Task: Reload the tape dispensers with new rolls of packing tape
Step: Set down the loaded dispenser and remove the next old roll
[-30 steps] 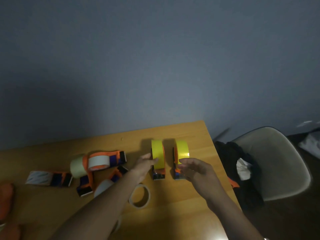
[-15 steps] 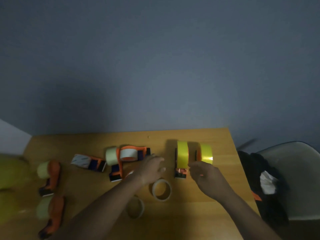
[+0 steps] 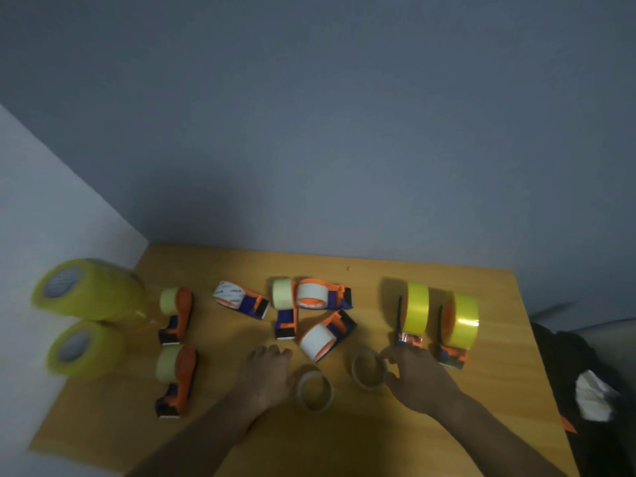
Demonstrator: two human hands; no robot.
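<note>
Two orange dispensers carrying full yellow tape rolls (image 3: 417,311) (image 3: 463,321) stand upright at the right of the wooden table (image 3: 499,390). Several orange-and-blue dispensers (image 3: 315,297) with thin whitish rolls lie in the middle and left. Two empty cardboard cores (image 3: 315,406) (image 3: 365,383) lie near the front. My left hand (image 3: 268,373) rests flat on the table, just left of the nearer core. My right hand (image 3: 416,376) has its fingers and thumb curled at the right rim of the other core, below the left yellow dispenser.
Two wrapped stacks of new yellowish tape rolls (image 3: 89,289) (image 3: 84,349) lie at the table's left edge against a white wall. A chair with dark clothing (image 3: 585,373) stands past the right edge. The grey wall runs along the table's back.
The view swung left and down, bringing the new roll stacks into sight. My right hand drew back from the yellow dispensers to an empty core. My left hand moved left and nearer, onto the table.
</note>
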